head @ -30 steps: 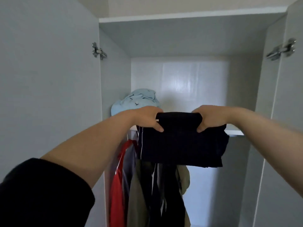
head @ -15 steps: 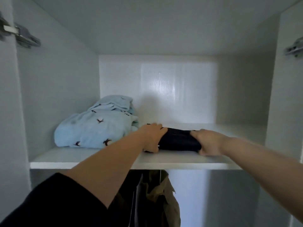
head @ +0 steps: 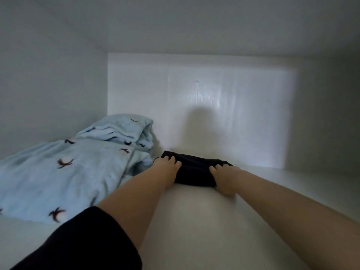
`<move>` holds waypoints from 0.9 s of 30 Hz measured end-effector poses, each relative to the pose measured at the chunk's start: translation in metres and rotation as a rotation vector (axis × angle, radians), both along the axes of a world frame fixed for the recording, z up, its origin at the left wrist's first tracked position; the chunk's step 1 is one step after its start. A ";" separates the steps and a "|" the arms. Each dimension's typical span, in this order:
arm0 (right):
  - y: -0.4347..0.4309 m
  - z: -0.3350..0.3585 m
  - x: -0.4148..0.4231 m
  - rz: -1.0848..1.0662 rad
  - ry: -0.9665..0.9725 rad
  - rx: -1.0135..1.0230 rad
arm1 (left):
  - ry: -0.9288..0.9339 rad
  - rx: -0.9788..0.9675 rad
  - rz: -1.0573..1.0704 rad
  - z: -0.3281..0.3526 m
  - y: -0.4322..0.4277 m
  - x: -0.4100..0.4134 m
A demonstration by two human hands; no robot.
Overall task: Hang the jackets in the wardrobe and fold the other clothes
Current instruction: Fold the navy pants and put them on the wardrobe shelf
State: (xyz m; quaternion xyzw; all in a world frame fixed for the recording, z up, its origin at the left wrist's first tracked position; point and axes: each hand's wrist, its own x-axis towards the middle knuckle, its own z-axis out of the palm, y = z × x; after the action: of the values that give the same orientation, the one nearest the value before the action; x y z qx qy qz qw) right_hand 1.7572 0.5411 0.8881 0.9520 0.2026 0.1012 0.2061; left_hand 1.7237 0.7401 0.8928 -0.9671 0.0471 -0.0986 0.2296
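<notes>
Two hands on one white wardrobe shelf point(head: 194, 221).
We grip the folded dark garment point(head: 194, 172) at its ends, left hand point(head: 167, 168) and right hand point(head: 224, 176) curled round it, just beside a light blue patterned garment point(head: 78, 162).

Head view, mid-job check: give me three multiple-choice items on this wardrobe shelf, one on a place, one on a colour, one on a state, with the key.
1. Where does the dark folded garment lie on the shelf?
A. right of the light blue garment
B. on top of it
C. left of it

2. What colour is the patterned garment?
A. red
B. light blue
C. olive

3. What holds the dark garment?
A. nothing
B. the left hand alone
C. both hands, the right hand too

Key: 1 A, it lies beside the blue pile's right edge; 2 B, pale blue with dark marks; 3 C, fingers of both curl over its ends.
</notes>
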 end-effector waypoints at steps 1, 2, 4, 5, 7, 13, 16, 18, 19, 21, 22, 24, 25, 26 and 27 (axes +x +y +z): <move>0.004 -0.001 0.010 0.005 0.005 0.014 | -0.004 -0.006 0.021 0.001 0.003 0.007; 0.009 -0.002 0.014 0.005 0.013 0.035 | -0.008 -0.011 0.040 0.002 0.008 0.010; 0.015 -0.010 0.033 0.050 -0.030 0.119 | -0.048 -0.010 0.075 0.000 0.011 0.025; 0.016 -0.015 0.041 0.087 -0.074 0.167 | -0.080 0.001 0.095 -0.003 0.012 0.032; 0.021 -0.020 0.054 0.165 -0.171 0.228 | -0.144 0.016 0.174 -0.006 0.017 0.043; 0.034 -0.021 0.075 0.257 -0.347 0.109 | -0.206 -0.130 0.218 -0.015 0.029 0.074; 0.036 -0.020 0.080 0.245 -0.305 0.105 | -0.220 -0.160 0.216 -0.017 0.030 0.076; 0.035 -0.018 0.082 0.241 -0.297 0.101 | -0.227 -0.133 0.201 -0.015 0.029 0.075; 0.033 -0.017 0.081 0.236 -0.294 0.095 | -0.228 -0.125 0.193 -0.015 0.027 0.072; 0.028 -0.016 0.075 0.212 -0.282 0.067 | -0.218 -0.122 0.166 -0.014 0.021 0.065; 0.026 -0.014 0.070 0.200 -0.283 0.050 | -0.212 -0.117 0.150 -0.014 0.018 0.059; 0.022 -0.009 0.057 0.175 -0.283 0.040 | -0.211 -0.115 0.126 -0.012 0.012 0.045; 0.020 -0.006 0.047 0.165 -0.279 0.047 | -0.213 -0.129 0.117 -0.011 0.008 0.036; 0.018 -0.004 0.036 0.163 -0.277 0.059 | -0.218 -0.147 0.102 -0.009 0.005 0.027; 0.015 -0.002 0.024 0.159 -0.274 0.072 | -0.223 -0.160 0.083 -0.009 0.001 0.016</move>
State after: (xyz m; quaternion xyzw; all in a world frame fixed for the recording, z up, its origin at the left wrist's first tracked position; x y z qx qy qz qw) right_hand 1.7813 0.5564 0.8857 0.9170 0.2436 0.2531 0.1890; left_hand 1.7400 0.7406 0.8842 -0.9665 -0.0268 -0.1993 0.1595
